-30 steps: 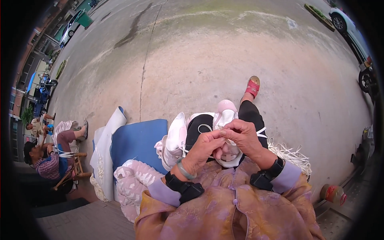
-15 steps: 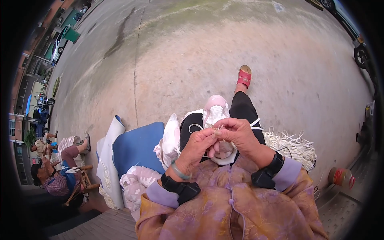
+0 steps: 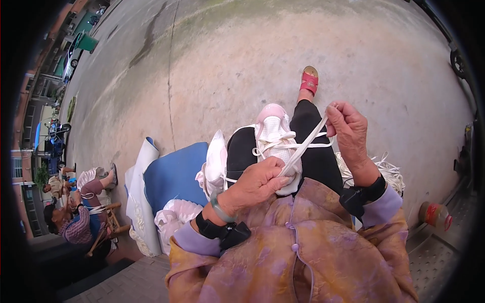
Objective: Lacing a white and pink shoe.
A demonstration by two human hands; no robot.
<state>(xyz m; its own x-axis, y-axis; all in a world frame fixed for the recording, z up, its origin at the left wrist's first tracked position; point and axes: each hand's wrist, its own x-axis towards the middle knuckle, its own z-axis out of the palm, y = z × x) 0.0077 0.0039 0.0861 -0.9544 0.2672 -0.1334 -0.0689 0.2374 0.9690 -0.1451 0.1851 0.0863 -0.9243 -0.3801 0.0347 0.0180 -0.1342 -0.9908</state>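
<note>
A pink and white sneaker (image 3: 272, 122) lies on my lap between my black-clad thighs, toe pointing away from me. White shoelace is threaded across its front and trails over my right thigh. My right hand (image 3: 348, 129), raised beyond my right knee, pinches a flat white shoelace (image 3: 306, 146). The lace runs taut down to the shoe's near end, where my left hand (image 3: 256, 184) has its fingers closed on it. My left hand partly covers the near end of the shoe.
On my left are more pink and white shoe pieces (image 3: 216, 160) and a blue sheet (image 3: 177, 171). A heap of white laces (image 3: 386, 172) lies to my right, with a plastic jar (image 3: 433, 215) beyond it. Other people (image 3: 83, 222) sit at far left.
My hands, close together over the shoe before, have drawn apart. My right hand has moved up and right, stretching the lace. The shoe's laced front is now uncovered.
</note>
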